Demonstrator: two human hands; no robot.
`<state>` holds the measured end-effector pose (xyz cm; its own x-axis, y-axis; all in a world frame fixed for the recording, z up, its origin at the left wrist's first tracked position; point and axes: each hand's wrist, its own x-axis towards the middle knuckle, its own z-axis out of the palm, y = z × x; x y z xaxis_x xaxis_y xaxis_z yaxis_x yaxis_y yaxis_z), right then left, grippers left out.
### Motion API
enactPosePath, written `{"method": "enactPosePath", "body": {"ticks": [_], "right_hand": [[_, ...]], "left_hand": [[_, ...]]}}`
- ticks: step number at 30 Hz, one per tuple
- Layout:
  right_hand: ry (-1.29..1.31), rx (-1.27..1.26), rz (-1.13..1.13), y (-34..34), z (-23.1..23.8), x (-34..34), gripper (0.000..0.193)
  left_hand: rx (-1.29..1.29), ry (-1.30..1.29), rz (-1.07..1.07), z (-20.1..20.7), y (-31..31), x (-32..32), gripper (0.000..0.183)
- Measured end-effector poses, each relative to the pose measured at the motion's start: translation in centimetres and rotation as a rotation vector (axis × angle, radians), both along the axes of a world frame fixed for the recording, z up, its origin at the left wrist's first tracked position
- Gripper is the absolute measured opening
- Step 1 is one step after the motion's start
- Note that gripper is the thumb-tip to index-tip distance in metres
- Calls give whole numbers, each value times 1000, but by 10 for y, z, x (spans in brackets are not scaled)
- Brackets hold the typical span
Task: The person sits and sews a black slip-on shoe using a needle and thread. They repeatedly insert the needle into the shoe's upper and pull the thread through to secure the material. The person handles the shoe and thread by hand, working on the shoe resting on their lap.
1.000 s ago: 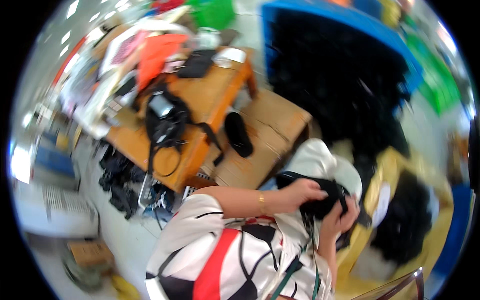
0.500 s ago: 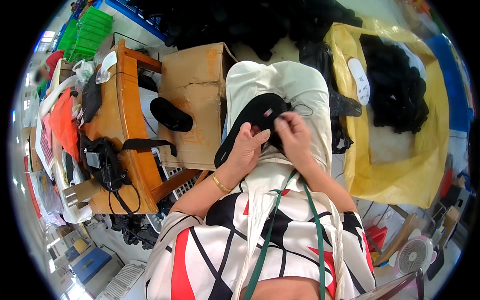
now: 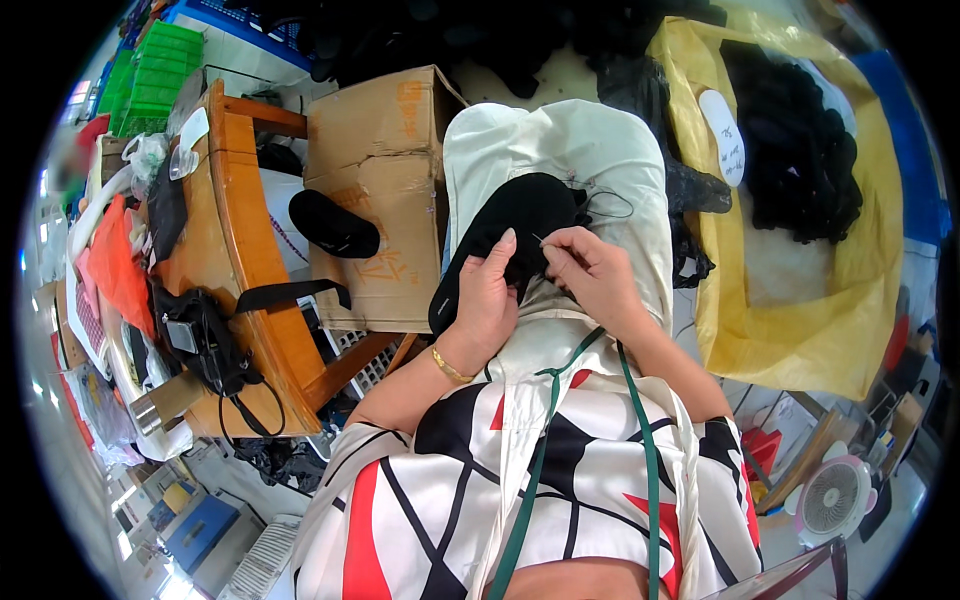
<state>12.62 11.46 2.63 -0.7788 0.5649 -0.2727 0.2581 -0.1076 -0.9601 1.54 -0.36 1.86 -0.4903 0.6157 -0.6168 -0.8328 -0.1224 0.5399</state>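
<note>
I sat with a black fabric piece [image 3: 520,225] lying across my lap, on the cream cloth [image 3: 610,160] that covered my knees. My left hand [image 3: 487,300] was closed on the near edge of that black piece, thumb up along it and fingers curled underneath, holding it steady. My right hand [image 3: 590,270] sat just beside the left, its thumb and forefinger pinched together on a thin needle [image 3: 545,243] that pointed toward the fabric; a fine dark thread [image 3: 610,205] looped out over the cream cloth beyond my knuckles. A gold bracelet [image 3: 450,366] circled my left wrist, and a green strap [image 3: 545,450] hung down over my patterned red, black and white top.

To my left stood a brown cardboard box [image 3: 385,150], and on its top lay another black fabric piece [image 3: 333,224], apart from the one I held. Further left was the wooden desk [image 3: 245,220], with a black bag [image 3: 205,335] whose strap trailed over the desk's edge, and an orange cloth [image 3: 115,265] beyond it. On my right a large yellow bag [image 3: 830,300] stood open, with a heap of black material [image 3: 800,150] inside it and a white oval tag [image 3: 722,135] lying near its rim. A small white fan [image 3: 833,497] stood on the floor at the lower right.
</note>
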Motion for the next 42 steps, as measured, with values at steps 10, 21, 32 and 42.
{"method": "enactPosePath", "body": {"ticks": [10, 21, 32, 42], "right_hand": [[-89, 256, 86, 4, 5, -10, 11], [-109, 295, 133, 7, 8, -9, 13], [-129, 314, 162, 12, 13, -13, 10], [-34, 217, 123, 7, -2, -9, 9]], "left_hand": [[-47, -29, -2, -2, 1, -2, 30], [-41, -27, -22, 0, 0, -1, 27], [-77, 21, -23, 1, 1, 4, 24], [-81, 1, 11, 6, 4, 4, 22]]}}
